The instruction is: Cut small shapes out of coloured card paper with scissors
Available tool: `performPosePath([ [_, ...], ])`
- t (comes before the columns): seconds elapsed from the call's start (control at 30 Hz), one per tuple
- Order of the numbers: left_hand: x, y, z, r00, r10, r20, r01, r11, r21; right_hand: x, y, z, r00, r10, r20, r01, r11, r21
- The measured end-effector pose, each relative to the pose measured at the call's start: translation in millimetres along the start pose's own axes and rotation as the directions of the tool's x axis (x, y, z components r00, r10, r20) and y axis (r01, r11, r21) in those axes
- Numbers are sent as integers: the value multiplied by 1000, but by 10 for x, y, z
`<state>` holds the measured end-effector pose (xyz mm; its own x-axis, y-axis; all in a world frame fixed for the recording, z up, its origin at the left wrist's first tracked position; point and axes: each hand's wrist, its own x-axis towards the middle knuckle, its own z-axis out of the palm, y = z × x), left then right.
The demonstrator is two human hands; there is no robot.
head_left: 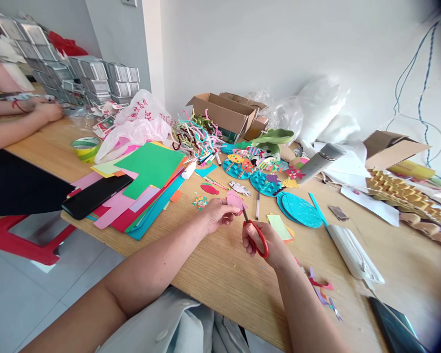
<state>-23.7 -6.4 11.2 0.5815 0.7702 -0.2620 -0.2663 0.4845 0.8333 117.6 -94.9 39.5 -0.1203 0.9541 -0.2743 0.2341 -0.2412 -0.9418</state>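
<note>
Between the thumb and fingers of my left hand (221, 215) is a small piece of pink paper (234, 198). My right hand (267, 240) is closed around the red handles of a pair of scissors (260, 239). The scissors' blades meet the right edge of the pink paper. Just beyond lie a red paper fish shape (209, 189), a white fish shape with dark markings (239, 188) and a pen (257, 206). A little heap of tiny coloured bits (199, 202) sits left of the paper.
Coloured paper sheets (152, 164) and a black phone (97, 196) lie left. Behind are pipe cleaners (196, 135), decorated blue discs (264, 183) and a cardboard box (224, 115). A white power strip (355, 252) and paper scraps (321, 284) lie right. Another person's hands (46, 108) rest far left.
</note>
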Motion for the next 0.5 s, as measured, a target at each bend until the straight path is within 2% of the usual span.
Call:
performPosePath([
  [0.5, -42, 84, 21, 1000, 2, -12, -1, 997, 82, -8, 2, -24, 999, 13, 34, -13, 1000, -6],
])
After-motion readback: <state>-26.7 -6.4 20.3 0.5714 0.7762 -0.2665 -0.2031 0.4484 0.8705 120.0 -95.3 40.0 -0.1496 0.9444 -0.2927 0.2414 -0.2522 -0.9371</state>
